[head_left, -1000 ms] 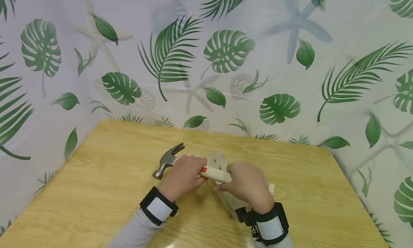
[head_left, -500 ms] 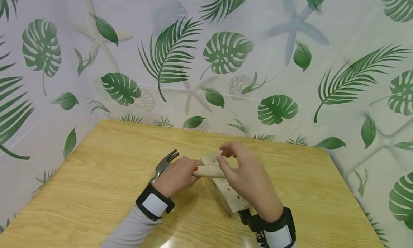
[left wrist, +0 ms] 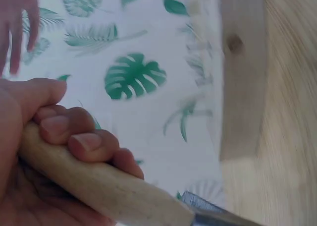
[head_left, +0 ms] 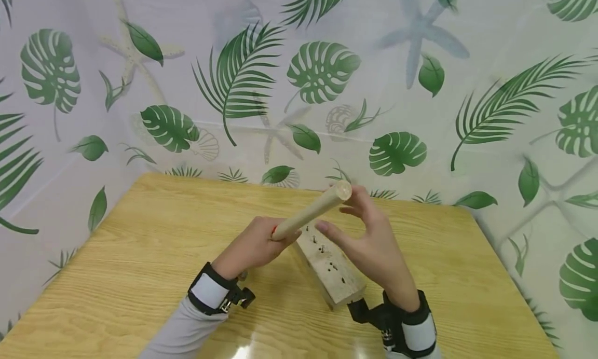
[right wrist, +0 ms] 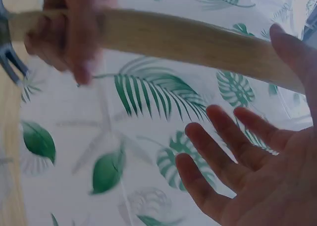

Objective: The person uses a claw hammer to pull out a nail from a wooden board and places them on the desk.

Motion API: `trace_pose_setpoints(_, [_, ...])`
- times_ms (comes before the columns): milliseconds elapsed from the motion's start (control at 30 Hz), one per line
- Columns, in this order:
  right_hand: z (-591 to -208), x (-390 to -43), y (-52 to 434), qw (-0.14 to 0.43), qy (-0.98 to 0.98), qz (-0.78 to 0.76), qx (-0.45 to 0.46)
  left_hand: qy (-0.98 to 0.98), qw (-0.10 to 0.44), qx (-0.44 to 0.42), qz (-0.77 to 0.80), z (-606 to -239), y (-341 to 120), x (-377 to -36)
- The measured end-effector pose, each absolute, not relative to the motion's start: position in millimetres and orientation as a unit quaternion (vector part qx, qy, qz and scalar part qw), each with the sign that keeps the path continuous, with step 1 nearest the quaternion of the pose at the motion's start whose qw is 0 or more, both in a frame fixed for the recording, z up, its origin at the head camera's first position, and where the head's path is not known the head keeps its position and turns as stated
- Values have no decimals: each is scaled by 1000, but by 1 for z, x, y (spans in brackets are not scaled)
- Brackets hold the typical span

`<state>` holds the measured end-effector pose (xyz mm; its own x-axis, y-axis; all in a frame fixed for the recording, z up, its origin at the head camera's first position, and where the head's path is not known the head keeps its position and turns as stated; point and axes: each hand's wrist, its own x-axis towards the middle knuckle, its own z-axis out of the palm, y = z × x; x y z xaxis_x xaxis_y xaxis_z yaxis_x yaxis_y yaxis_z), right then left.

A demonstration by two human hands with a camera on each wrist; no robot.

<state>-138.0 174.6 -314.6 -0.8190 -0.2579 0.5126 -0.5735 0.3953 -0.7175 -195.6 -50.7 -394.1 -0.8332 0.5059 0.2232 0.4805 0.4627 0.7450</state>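
Hammer [head_left: 312, 211] held above the nail-studded wood block [head_left: 329, 268] at table centre — my left hand [head_left: 252, 247] grips its stiff wooden handle near the heavy head; right hand [head_left: 374, 245] hovers open beside the butt, the better hold, I judge.

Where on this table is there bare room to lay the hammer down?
The table is bare on its left half, from the left hand out to the left edge, and on its right side, between the right hand and the right edge. The middle is crowded: the wood block with nails lies under both hands and the hammer.
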Motion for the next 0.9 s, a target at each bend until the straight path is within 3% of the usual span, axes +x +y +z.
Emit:
trace_pose_setpoints(167, [-323,-140,154,129,-789,519,304,839,36,303,451,-388,-39,-186])
trace_pose_setpoints(467, [-325,-138,138,124,-692,632,326,825,16,314,470,-390,-26,-178])
trace_pose_setpoints(600, [-319,-133,140,163,-679,639,323,807,27,358,468,-385,-27,-176])
trace_pose_setpoints(733, [-312,-131,148,231,-656,637,333,788,-3,423,447,-386,-32,-182])
trace_pose_setpoints(900, [-307,-129,160,287,-607,664,329,824,6,388,414,-400,-41,-193])
